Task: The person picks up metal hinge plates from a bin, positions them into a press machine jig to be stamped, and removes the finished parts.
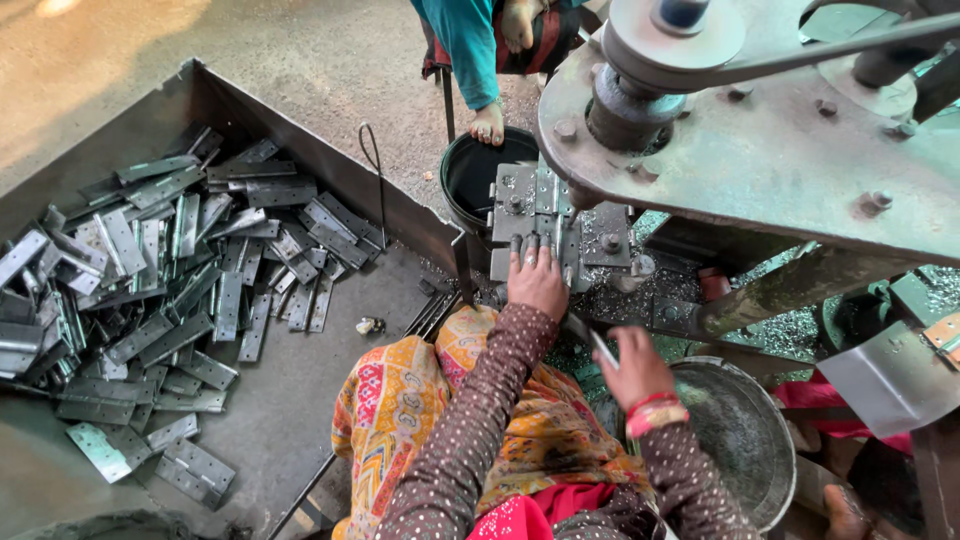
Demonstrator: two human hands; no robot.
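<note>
1. A metal hinge plate (pixel 522 210) lies on the bed of a press machine (pixel 760 150), flat against the steel fixture there.
2. The left hand (pixel 537 278) rests on that plate, palm down, fingers (pixel 530 247) stretched forward and close together, their tips pressed onto the near edge of the plate rather than closed around it.
3. The right hand (pixel 632 368) sits just behind and to the right of the left one, curled around a thin grey metal strip (pixel 600 348) that is pinched between thumb and fingers; the strip's end juts out towards the left hand.
4. A red and pink bangle (pixel 655 412) circles the right wrist; both arms wear brown dotted sleeves.
5. Just beyond the left fingertips stands a black bucket (pixel 470 175), partly under the fixture.
6. Below and to the right of the right hand lies a round metal basin (pixel 745 440), grey and dull inside.
7. Above both hands hangs the machine's heavy grey frame with a pulley wheel (pixel 672 40) and belt.
8. Well to the left of the left hand, a large sheet-metal tray (pixel 300 380) holds a loose heap of hinges (pixel 170 270).
9. Beyond the bucket, another person's bare foot (pixel 488 125) and teal garment show.
</note>
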